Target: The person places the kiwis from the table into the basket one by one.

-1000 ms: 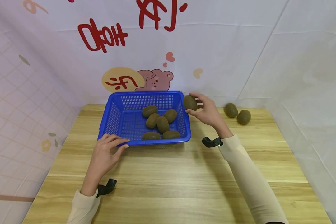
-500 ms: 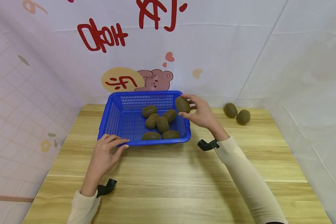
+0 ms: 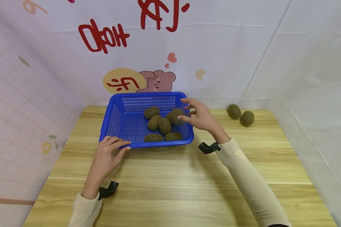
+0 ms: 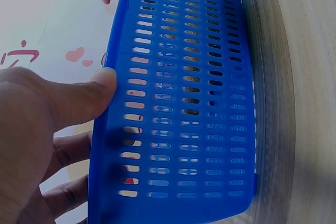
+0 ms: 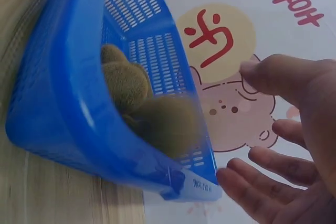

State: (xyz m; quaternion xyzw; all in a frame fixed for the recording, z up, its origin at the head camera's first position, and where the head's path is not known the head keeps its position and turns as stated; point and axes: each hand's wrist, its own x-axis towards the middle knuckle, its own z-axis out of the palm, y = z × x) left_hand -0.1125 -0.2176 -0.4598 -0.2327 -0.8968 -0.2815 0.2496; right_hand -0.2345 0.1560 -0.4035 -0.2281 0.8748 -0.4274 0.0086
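Note:
A blue slotted plastic basket (image 3: 122,126) holds several brown kiwis, such as the kiwi (image 3: 164,126) near its middle. At the front left corner my left hand (image 3: 109,154) pinches the basket's rim. In the left wrist view the thumb (image 4: 86,95) lies on the outer side and the fingers are behind the rim. My right hand (image 3: 200,116) is over the basket's right rim, fingers spread and holding nothing. Just beyond its fingertips is a blurred kiwi (image 5: 168,124), inside the basket and apart from the hand in the right wrist view.
Two more kiwis (image 3: 241,115) lie on the wooden table (image 3: 170,189) at the back right. Behind the basket rises a white printed backdrop (image 3: 224,47) with red characters and a pink bear. White side walls flank the table.
My right hand has moved left over the basket's right rim and let go of its kiwi, which has dropped inside, blurred. The left hand and basket have stayed put.

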